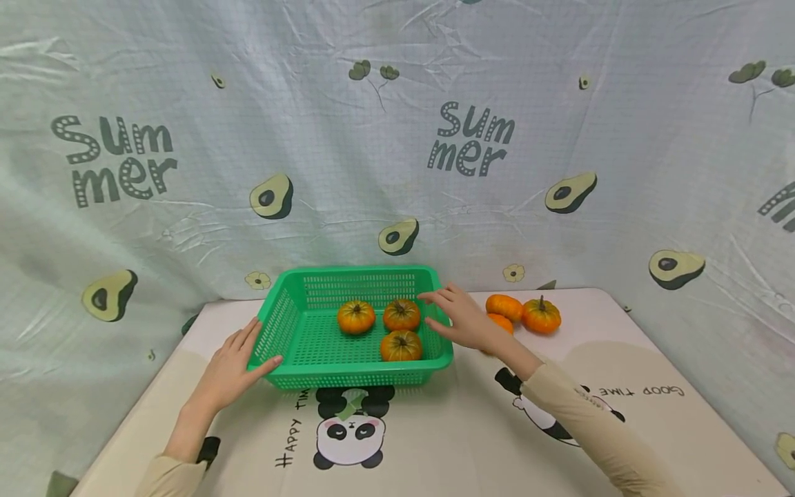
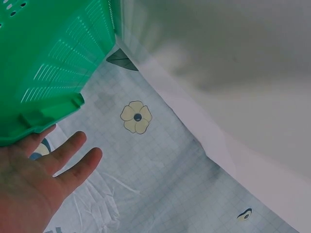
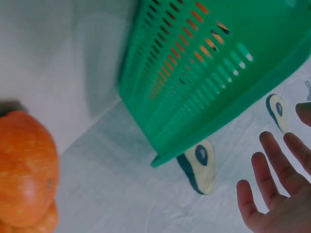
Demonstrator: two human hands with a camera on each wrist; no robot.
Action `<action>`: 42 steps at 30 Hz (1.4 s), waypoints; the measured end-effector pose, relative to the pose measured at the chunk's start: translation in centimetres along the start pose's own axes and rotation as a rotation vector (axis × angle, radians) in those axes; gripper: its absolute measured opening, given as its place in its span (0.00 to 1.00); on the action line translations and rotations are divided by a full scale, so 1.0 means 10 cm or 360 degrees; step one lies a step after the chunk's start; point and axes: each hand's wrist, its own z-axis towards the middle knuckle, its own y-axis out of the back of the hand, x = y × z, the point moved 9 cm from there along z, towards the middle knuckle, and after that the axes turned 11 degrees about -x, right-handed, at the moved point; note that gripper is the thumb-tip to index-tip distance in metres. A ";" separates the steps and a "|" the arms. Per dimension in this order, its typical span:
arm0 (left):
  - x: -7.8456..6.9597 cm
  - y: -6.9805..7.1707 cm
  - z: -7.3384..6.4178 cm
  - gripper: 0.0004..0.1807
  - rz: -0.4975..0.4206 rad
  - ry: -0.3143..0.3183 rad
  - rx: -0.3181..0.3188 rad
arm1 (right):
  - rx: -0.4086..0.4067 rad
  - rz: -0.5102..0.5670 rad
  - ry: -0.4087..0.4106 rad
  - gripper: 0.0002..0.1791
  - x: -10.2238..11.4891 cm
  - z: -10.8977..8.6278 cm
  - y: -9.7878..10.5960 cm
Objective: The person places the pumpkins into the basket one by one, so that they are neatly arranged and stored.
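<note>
A green plastic basket (image 1: pixel 348 369) with slotted walls sits on the table, and three orange-green pumpkins (image 1: pixel 357 317) lie in it. My left hand (image 1: pixel 228 369) is at its front left corner, thumb by the rim and the other fingers spread along the outer wall. The left wrist view has these fingers (image 2: pixel 73 170) straight beside the green rim. Over the basket's right rim is my right hand (image 1: pixel 462 319), its fingers extended toward the pumpkins inside and nothing in its grasp. In the right wrist view its fingers (image 3: pixel 272 177) are spread apart, away from the rim.
To the right of the basket, a small group of orange pumpkins (image 1: pixel 542 315) lies on the table, close to my right forearm. The pale tablecloth (image 1: pixel 447 442) carries panda prints. Behind the table hangs a curtain (image 1: pixel 348 172) with avocado prints.
</note>
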 end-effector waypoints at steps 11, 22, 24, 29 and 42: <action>-0.02 -0.01 0.01 0.45 -0.0009 0.0002 0.0002 | -0.0130 -0.0107 -0.0120 0.15 -0.36 -0.51 0.13; -0.01 -0.02 0.00 0.45 -0.0026 0.0001 -0.0005 | -0.0170 -0.0150 -0.0315 0.17 -0.69 -0.81 0.34; -0.01 -0.02 0.00 0.45 -0.0030 0.0000 -0.0005 | -0.0214 -0.0177 -0.0332 0.18 -0.76 -0.87 0.39; -0.01 -0.02 0.00 0.45 -0.0027 0.0004 -0.0009 | -0.0349 -0.0260 -0.0437 0.19 -0.99 -1.00 0.54; 0.02 -0.01 0.00 0.45 -0.0015 0.0031 0.0012 | -0.0447 -0.0375 -0.0854 0.24 -1.52 -1.25 0.73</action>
